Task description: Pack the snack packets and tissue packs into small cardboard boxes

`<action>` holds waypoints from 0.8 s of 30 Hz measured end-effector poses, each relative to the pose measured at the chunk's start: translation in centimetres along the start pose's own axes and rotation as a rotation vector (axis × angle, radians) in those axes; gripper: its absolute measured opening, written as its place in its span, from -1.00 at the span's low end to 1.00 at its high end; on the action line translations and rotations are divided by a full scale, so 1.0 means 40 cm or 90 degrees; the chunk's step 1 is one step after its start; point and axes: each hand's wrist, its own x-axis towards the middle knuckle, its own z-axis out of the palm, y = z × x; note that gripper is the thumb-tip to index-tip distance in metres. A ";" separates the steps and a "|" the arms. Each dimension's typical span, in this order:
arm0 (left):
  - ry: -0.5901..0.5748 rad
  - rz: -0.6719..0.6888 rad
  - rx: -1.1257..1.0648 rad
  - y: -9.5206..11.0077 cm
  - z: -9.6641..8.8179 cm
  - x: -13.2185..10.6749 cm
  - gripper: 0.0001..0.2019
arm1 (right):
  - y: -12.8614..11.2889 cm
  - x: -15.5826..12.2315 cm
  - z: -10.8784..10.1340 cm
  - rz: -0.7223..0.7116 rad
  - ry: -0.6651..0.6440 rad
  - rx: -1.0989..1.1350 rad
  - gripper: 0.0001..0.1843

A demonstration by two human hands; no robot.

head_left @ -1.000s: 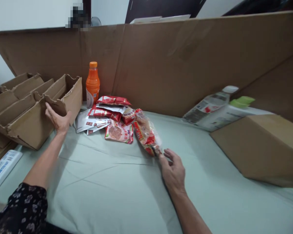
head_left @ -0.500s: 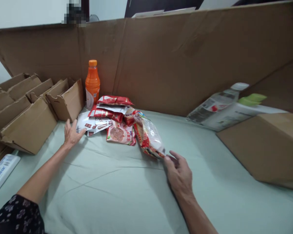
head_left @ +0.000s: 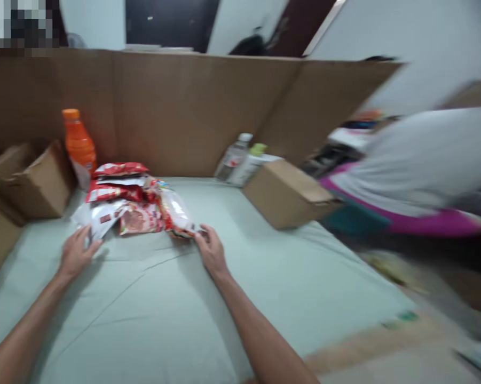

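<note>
My left hand (head_left: pixel 77 250) rests by the near edge of a white packet with brown chocolate squares (head_left: pixel 102 217), its thumb and fingers apart. At the near end of a clear and red snack bag (head_left: pixel 177 210) is my right hand (head_left: pixel 212 250), fingertips touching or nearly touching its corner. Its thumb and fingers are parted, and I see nothing gripped. Between the hands lies a pink and red pouch (head_left: pixel 139 217). Behind it, red packets (head_left: pixel 116 192) are piled up. An orange drink bottle (head_left: pixel 80 146) leans in the blurred view behind the pile.
Cardboard boxes (head_left: pixel 44 184) stand at the left. Towards the right are a clear bottle (head_left: pixel 234 159), a white bottle with a green cap (head_left: pixel 248 166) and a closed carton (head_left: pixel 290 194). A cardboard wall (head_left: pixel 192 112) runs along the back. A person in grey (head_left: pixel 432 160) bends beyond the table's right edge.
My view has swung right, so the scene sits further left and the person beyond the table appears. Both hands stay beside the packets, which look little changed.
</note>
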 end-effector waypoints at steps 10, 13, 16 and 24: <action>0.049 -0.007 -0.118 -0.029 -0.043 -0.017 -0.56 | -0.060 0.099 -0.147 -0.146 0.134 -0.112 -0.65; 0.081 -0.022 -0.123 -0.024 -0.048 -0.029 -0.62 | -0.081 0.196 -0.302 -0.124 0.204 -0.207 -0.63; 0.137 -0.032 -0.112 -0.028 -0.045 -0.028 -0.68 | -0.078 0.309 -0.443 -0.035 0.276 -0.315 -0.50; 0.132 0.005 -0.061 -0.068 -0.029 -0.040 -0.66 | -0.025 0.443 -0.506 0.109 0.272 -0.498 -0.40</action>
